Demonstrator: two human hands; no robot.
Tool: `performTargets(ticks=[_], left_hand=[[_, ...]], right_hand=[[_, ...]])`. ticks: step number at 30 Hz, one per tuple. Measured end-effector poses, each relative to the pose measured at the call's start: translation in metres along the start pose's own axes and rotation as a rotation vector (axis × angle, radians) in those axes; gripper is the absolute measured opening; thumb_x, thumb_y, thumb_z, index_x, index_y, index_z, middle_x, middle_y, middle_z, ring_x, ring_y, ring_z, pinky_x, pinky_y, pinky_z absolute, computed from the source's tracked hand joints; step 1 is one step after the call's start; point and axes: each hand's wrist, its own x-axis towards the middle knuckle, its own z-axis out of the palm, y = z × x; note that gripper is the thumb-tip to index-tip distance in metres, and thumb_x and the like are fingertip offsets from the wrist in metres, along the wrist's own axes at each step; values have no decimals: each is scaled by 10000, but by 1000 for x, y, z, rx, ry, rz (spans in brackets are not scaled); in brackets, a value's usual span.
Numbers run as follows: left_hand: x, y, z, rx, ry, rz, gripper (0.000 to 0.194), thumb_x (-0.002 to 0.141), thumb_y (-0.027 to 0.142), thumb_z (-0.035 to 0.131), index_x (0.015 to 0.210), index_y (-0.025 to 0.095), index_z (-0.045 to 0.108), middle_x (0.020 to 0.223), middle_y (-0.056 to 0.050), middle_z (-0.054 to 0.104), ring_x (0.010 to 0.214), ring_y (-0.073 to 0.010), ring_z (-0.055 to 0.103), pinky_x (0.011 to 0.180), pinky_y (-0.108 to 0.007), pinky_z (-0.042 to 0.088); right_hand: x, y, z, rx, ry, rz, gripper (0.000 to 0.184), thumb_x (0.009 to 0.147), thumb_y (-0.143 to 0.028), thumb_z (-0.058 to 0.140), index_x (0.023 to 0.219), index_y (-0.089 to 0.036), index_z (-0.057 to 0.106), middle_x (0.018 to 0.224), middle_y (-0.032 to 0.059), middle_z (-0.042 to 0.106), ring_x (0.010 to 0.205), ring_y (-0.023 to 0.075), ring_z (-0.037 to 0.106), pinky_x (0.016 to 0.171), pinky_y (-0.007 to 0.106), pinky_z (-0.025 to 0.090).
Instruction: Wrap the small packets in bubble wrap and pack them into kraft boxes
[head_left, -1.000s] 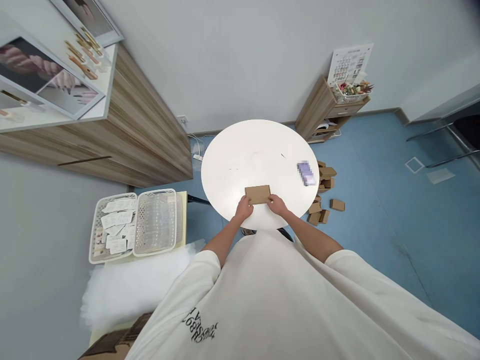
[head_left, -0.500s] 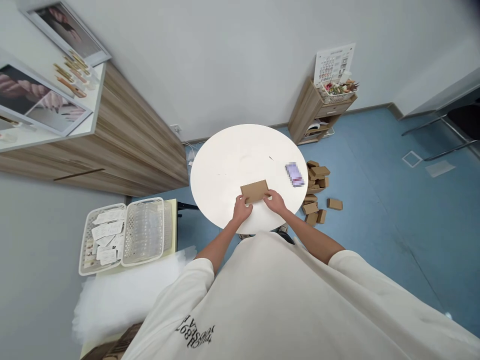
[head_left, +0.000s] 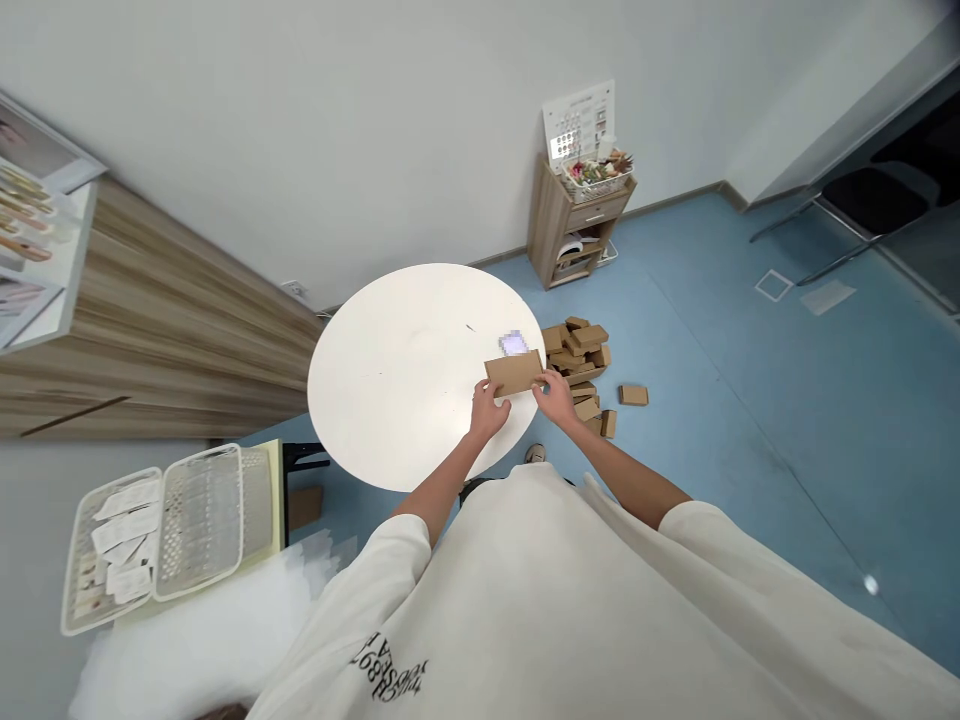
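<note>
A small flat brown cardboard box (head_left: pixel 514 374) is held level between my two hands over the right part of the round white table (head_left: pixel 390 400). My left hand (head_left: pixel 488 412) grips its near left corner, and my right hand (head_left: pixel 555 397) grips its near right corner. Just beyond the box lies a blurred purple-white item (head_left: pixel 514 343), partly covered by it. To the right, several similar cardboard boxes (head_left: pixel 581 350) are heaped on the floor by the table edge.
A single box (head_left: pixel 633 395) lies apart on the blue floor (head_left: pixel 697 400). A wooden cabinet (head_left: pixel 581 220) stands against the wall. At left are a long wooden counter (head_left: pixel 172 320), an open white plastic basket (head_left: pixel 199 520) and white translucent bags (head_left: pixel 210 640). A chair (head_left: pixel 862 205) is far right.
My view has turned to the right, so the table and furniture sit further left. The box, still in both hands, is now over the table's right side, near the purple-white item.
</note>
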Motion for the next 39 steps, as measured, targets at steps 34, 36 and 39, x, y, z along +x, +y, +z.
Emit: performTargets(ticks=[34, 36, 39], left_hand=[[89, 88, 97, 127, -215, 153, 637, 899, 267, 532, 1517, 184, 402, 1642, -141, 295, 1543, -337, 213, 1236, -540, 267], [85, 82, 90, 129, -205, 141, 619, 906, 262, 524, 1509, 182, 408, 1636, -153, 298, 1537, -339, 229, 1230, -541, 279], [79, 72, 77, 125, -174, 124, 589, 913, 264, 524, 1490, 188, 431, 1618, -156, 324, 1525, -337, 260, 1225, -536, 291]], right_hand=[[56, 133, -96, -2, -184, 216, 448, 923, -393, 487, 1315, -219, 616, 1461, 119, 524, 1291, 305, 539, 1068, 436, 472], [55, 129, -90, 0, -195, 211, 444, 915, -389, 505, 1303, -211, 627, 1449, 128, 535, 1277, 326, 548, 1054, 452, 481], [53, 120, -79, 2, -208, 195, 443, 910, -373, 505, 1301, -206, 631, 1431, 129, 549, 1282, 326, 543, 1076, 470, 464]])
